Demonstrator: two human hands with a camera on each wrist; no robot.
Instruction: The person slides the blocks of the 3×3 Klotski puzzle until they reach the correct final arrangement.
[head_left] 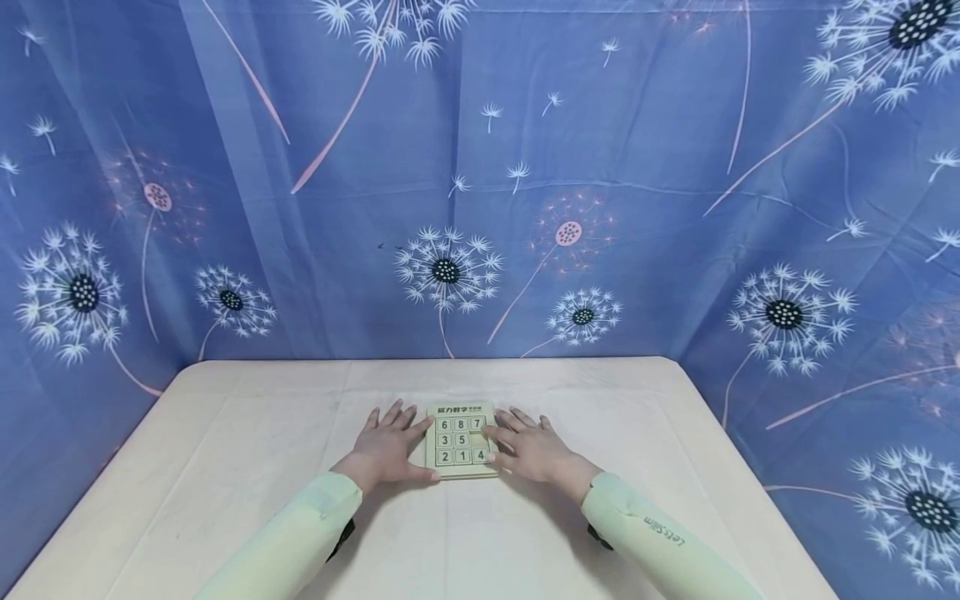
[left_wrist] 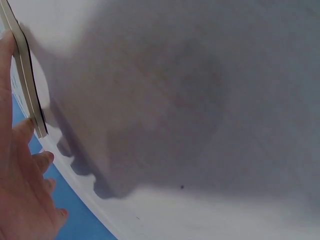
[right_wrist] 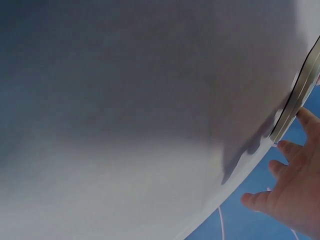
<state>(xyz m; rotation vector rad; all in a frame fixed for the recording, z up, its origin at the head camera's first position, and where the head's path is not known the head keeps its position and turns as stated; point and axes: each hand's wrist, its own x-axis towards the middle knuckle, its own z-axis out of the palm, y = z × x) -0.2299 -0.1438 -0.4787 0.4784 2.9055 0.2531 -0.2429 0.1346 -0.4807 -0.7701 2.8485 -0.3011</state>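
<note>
A pale green sliding number puzzle (head_left: 453,410) lies flat on the table, its numbered tiles facing up. Its rows read 6 8 7, then 3 5 and a gap at the right, then 2 1 4. My left hand (head_left: 386,450) rests at the left side, fingers spread, with thumb and index finger touching the frame. On the opposite side is my right hand (head_left: 542,452), its index fingertip over the right edge by the gap and its thumb at the 4 tile (head_left: 481,455). Both wrist views show the puzzle's side edge (left_wrist: 30,82) beside outstretched fingers.
The table (head_left: 255,442) has a pale cover and reaches back to a blue dandelion-print curtain (head_left: 360,267), which also hangs along both sides. Pale green sleeves (head_left: 288,533) cover both forearms, with a dark band partly showing beneath each wrist.
</note>
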